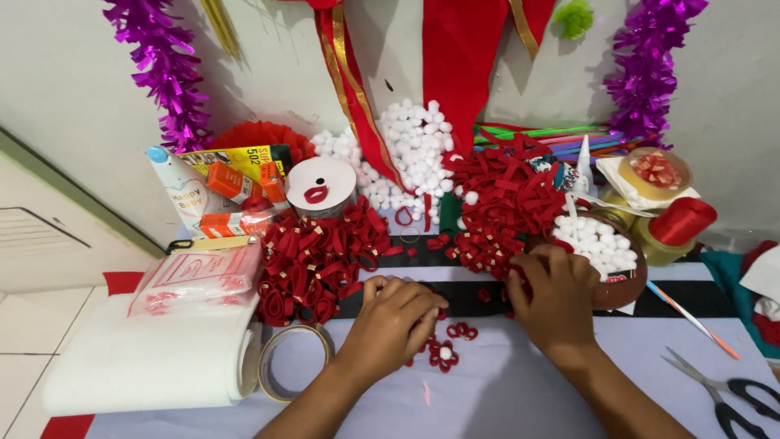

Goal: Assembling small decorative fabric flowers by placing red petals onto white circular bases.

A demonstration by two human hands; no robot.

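Note:
My left hand [392, 319] rests palm down on the pale table surface, fingers curled over small red ribbon loops; what it grips is hidden. A finished red loop flower with a white pompom centre [444, 355] lies just right of it, and a loose red loop [463, 331] sits beside that. My right hand [554, 294] reaches into the edge of a heap of red ribbon loops [504, 207], fingers closed among them. A second heap of red loops [317, 256] lies to the left.
A brown bowl of white pompoms [630, 284] stands by the right hand. Loose white pompoms [410, 150] are piled at the back. Tape roll [292, 362], white foam roll [146, 358], scissors [727, 398], a pencil [691, 319] and ribbon spools [678, 223] lie around.

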